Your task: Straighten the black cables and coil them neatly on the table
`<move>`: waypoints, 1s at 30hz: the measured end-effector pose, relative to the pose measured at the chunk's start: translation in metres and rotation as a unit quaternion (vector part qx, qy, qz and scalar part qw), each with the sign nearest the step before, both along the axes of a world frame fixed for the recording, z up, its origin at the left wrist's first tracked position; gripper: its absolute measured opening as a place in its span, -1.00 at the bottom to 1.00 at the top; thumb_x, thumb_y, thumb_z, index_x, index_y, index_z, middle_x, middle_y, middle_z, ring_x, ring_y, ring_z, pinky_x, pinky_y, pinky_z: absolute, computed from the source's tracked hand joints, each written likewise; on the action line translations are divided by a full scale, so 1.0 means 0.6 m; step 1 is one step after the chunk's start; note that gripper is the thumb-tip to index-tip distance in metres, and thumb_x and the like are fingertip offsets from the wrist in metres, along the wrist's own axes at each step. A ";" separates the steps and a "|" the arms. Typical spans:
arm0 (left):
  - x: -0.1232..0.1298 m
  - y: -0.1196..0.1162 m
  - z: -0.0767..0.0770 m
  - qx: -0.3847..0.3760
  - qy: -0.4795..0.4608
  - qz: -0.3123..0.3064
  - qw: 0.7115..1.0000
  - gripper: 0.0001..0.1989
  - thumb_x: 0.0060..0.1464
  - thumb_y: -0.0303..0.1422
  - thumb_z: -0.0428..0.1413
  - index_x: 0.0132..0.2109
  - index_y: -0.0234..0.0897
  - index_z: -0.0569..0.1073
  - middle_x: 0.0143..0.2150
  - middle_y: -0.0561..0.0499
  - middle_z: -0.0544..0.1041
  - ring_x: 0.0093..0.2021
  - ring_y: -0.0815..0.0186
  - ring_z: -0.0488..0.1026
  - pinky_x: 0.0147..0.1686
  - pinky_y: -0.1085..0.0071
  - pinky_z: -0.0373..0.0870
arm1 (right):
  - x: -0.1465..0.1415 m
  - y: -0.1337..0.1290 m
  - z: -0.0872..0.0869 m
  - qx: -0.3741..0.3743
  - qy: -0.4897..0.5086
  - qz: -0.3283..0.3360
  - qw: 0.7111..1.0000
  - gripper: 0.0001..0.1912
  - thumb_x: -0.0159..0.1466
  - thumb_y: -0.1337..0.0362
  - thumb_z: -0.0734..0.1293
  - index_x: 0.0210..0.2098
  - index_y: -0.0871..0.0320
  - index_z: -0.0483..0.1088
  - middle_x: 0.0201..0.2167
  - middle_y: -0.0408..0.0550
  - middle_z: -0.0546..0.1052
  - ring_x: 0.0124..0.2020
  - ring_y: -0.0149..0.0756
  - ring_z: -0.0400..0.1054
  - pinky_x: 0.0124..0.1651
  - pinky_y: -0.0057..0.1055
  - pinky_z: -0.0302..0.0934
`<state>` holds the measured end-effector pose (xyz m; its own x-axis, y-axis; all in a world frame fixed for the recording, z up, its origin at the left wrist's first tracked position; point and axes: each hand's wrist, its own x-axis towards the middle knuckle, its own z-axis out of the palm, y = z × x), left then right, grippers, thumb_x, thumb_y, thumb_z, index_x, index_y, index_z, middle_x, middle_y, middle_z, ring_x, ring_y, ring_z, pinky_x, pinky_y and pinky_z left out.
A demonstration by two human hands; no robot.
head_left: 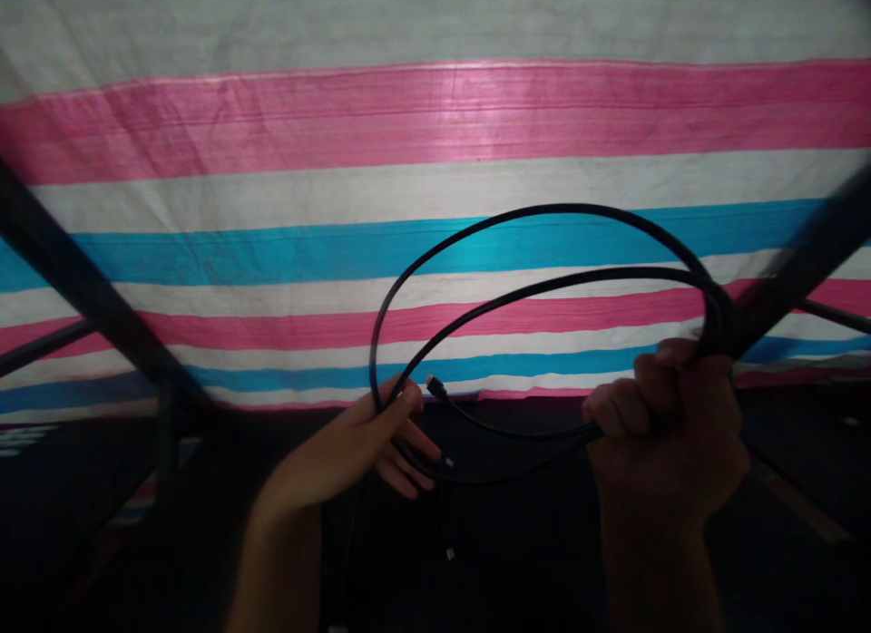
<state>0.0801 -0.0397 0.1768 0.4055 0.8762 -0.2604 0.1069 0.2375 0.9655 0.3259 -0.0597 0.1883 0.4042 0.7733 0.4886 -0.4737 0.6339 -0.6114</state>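
Black plastic-coated cable (564,209) hangs in loose loops between the person's two hands in the head view, in front of a striped tarpaulin sheet in pink, blue and off-white (449,116). The bare right hand (670,415) is curled into a fist, its fingers clamped around the gathered strands, which rise above the knuckles before arching over to the other side. The bare left hand (371,438) has its thumb and forefinger together on the far bend of the loops, while its remaining fingers spread out underneath; how firmly it pinches, I cannot tell. Two strands curve high between the hands, and another sags lower. A small black plug with a metal tip (436,387) sticks up just beside the left thumb, at the end of a thin length running to the right fist. Below the left hand, a small pale-tipped end (450,553) shows against the darkness, probably another connector, though the light is poor. Dark straight bars slant down at the left (102,288) and right (803,252).
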 end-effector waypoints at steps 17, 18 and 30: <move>-0.003 0.019 -0.013 -0.027 -0.077 -0.065 0.995 -0.33 0.21 0.12 0.04 0.30 -0.17 0.23 -0.19 -0.25 0.66 -0.23 0.01 0.67 -0.29 0.19 0.61 | -0.036 -0.010 -0.017 0.024 0.002 0.050 0.998 -0.78 0.37 0.05 0.34 -0.32 0.01 0.44 -0.62 -0.36 -0.18 -0.72 -0.49 -0.42 -0.74 -0.47 -0.41; 0.002 0.022 -0.014 -0.027 -0.103 -0.050 0.993 -0.35 0.22 0.10 0.05 0.28 -0.19 0.25 -0.17 -0.26 0.65 -0.20 0.00 0.66 -0.25 0.17 0.61 | -0.038 -0.010 -0.018 0.023 0.001 0.049 0.999 -0.78 0.37 0.05 0.33 -0.32 0.01 0.44 -0.62 -0.36 -0.18 -0.72 -0.49 -0.42 -0.74 -0.47 -0.40; -0.012 0.025 -0.009 -0.016 -0.085 -0.090 0.992 -0.45 0.25 0.04 0.04 0.22 -0.20 0.27 -0.29 -0.22 0.66 -0.32 0.04 0.66 -0.45 0.29 0.59 | -0.047 -0.009 -0.026 0.034 -0.040 0.060 0.997 -0.76 0.40 0.02 0.27 -0.31 -0.04 0.44 -0.62 -0.36 -0.18 -0.73 -0.49 -0.40 -0.74 -0.51 -0.32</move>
<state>0.0727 -0.0248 0.1713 0.5946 0.7782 -0.2019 -0.0128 0.2602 0.9655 0.2979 -0.0652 0.1729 0.2692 0.7776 0.5682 -0.4998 0.6171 -0.6078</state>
